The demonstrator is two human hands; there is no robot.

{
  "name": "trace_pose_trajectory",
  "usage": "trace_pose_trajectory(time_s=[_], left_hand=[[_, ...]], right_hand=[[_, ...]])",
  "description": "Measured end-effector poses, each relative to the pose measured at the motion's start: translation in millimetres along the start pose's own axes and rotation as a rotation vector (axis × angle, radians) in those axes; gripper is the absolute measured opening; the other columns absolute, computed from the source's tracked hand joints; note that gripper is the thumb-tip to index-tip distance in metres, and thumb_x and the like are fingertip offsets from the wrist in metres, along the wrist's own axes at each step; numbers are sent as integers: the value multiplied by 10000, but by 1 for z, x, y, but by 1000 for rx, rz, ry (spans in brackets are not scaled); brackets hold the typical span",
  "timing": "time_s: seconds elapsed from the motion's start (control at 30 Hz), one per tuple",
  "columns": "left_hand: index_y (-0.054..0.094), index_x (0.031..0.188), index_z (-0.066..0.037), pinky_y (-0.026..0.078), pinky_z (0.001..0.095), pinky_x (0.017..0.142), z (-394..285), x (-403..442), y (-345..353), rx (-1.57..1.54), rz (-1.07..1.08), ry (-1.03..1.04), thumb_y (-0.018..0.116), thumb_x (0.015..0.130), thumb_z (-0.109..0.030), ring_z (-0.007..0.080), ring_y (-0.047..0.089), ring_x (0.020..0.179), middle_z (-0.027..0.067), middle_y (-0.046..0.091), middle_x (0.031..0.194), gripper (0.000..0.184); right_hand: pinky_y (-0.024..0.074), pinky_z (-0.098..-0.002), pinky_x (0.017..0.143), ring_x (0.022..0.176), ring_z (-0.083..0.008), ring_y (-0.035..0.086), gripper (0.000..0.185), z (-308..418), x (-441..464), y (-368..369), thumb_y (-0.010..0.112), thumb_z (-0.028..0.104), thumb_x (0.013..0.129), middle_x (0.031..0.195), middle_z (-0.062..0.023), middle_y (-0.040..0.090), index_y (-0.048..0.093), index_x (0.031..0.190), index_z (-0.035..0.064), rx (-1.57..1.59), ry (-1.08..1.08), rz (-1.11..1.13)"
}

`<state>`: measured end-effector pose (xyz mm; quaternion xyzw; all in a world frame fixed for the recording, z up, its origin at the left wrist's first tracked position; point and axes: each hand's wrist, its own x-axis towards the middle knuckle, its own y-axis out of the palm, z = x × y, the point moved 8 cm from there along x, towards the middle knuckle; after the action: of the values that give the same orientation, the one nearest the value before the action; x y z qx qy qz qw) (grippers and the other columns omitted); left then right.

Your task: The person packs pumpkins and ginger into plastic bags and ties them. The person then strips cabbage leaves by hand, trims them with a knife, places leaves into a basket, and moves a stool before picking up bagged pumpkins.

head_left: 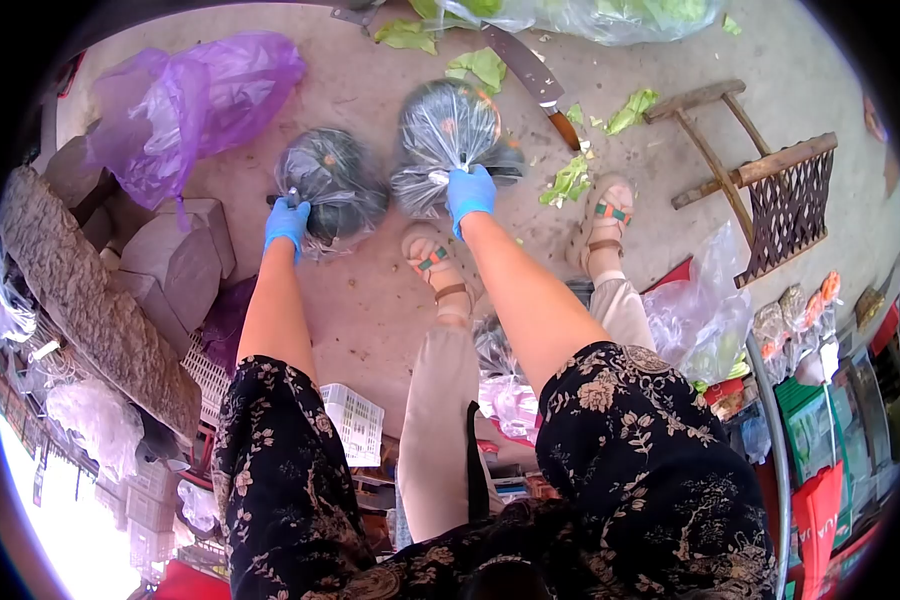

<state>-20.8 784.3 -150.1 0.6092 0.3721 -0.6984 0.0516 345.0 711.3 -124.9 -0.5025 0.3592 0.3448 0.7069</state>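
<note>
My left hand [287, 222], in a blue glove, is closed on the gathered neck of a clear plastic bag [332, 190] with dark green, round squashes inside. Blue-gloved as well, my right hand [470, 192] grips the bunched top of a second clear bag [448, 125], also full of dark green squashes. Both bags are side by side in front of my feet. Whether they rest on the floor or hang just above it, I cannot tell. The fingertips are partly hidden by the plastic.
A large knife [528, 68] with a wooden handle lies on the concrete floor among leaf scraps [568, 180]. At right is a wooden folding stool [755, 172]. A purple plastic bag [210, 100] lies at left, near stone blocks [175, 245]. A white basket [352, 425] stands behind me.
</note>
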Motion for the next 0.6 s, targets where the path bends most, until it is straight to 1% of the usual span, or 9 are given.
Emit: trace_pose_trajectory(time_s=[0.03, 0.13, 0.23, 0.27, 0.37, 0.4, 0.43, 0.5, 0.6], left_hand=[[492, 1118, -15, 401, 379, 879, 0, 3, 2, -50, 27, 13, 615, 737, -328, 349, 507, 1041, 208, 520, 1134, 508], [523, 1082, -2, 401, 380, 883, -6, 2, -7, 72, -200, 49, 589, 742, -382, 354, 497, 1050, 198, 510, 1155, 514], [544, 1055, 6, 401, 375, 889, -2, 17, 1, 188, -222, 227, 556, 758, -414, 351, 491, 1060, 189, 502, 1171, 516], [566, 1033, -8, 412, 384, 857, 2, 19, 2, 242, -203, 280, 524, 785, -393, 354, 512, 1014, 198, 525, 1124, 459], [591, 994, -28, 421, 404, 809, -9, -6, -2, 219, -169, 281, 482, 811, -378, 359, 535, 942, 206, 558, 1040, 410], [610, 949, -38, 426, 418, 763, -11, -14, -2, 172, -258, 391, 448, 826, -376, 367, 552, 860, 206, 587, 931, 394], [615, 939, -37, 430, 418, 756, -17, -28, -1, 183, -230, 395, 448, 825, -392, 368, 558, 852, 204, 595, 910, 408], [623, 920, -36, 435, 418, 746, -23, -56, 8, 195, -157, 363, 452, 819, -421, 372, 565, 842, 203, 604, 880, 433], [620, 917, -29, 440, 407, 735, -28, -87, 42, 144, 17, 355, 483, 805, -440, 375, 561, 846, 211, 599, 883, 448]], right_hand=[[415, -368, 479, 563, -221, 539, 101, 1, -2, 1, 515, 138, 768, 651, -93, 543, 497, 823, 56, 95, 32, 88], [364, -313, 430, 486, -146, 452, 45, 16, -16, -1, 488, 100, 792, 574, -29, 449, 450, 769, 106, 414, 119, 377], [384, -318, 455, 487, -158, 453, 36, 15, -16, 4, 478, 87, 805, 573, -20, 455, 463, 809, 120, 760, 202, 549], [391, -324, 471, 484, -166, 447, 9, 10, -16, 4, 463, 118, 822, 565, -22, 444, 457, 820, 111, 795, 218, 558], [397, -324, 482, 491, -167, 450, 66, 4, -16, 3, 460, 163, 829, 568, -27, 444, 461, 801, 103, 687, 142, 562], [392, -332, 462, 472, -170, 446, 107, 2, -13, 2, 446, 191, 831, 562, -37, 438, 470, 773, 105, 521, 75, 533], [398, -352, 448, 453, -180, 448, 184, 3, -10, 0, 418, 224, 832, 557, -54, 447, 477, 728, 84, 321, 48, 520], [410, -375, 444, 451, -204, 478, 291, 11, 2, -12, 369, 271, 835, 589, -111, 497, 512, 733, 39, -121, -166, 371], [445, -417, 557, 577, -306, 554, 374, 29, 10, -25, 350, 308, 823, 702, -194, 570, 559, 781, 0, -406, -252, 330]])
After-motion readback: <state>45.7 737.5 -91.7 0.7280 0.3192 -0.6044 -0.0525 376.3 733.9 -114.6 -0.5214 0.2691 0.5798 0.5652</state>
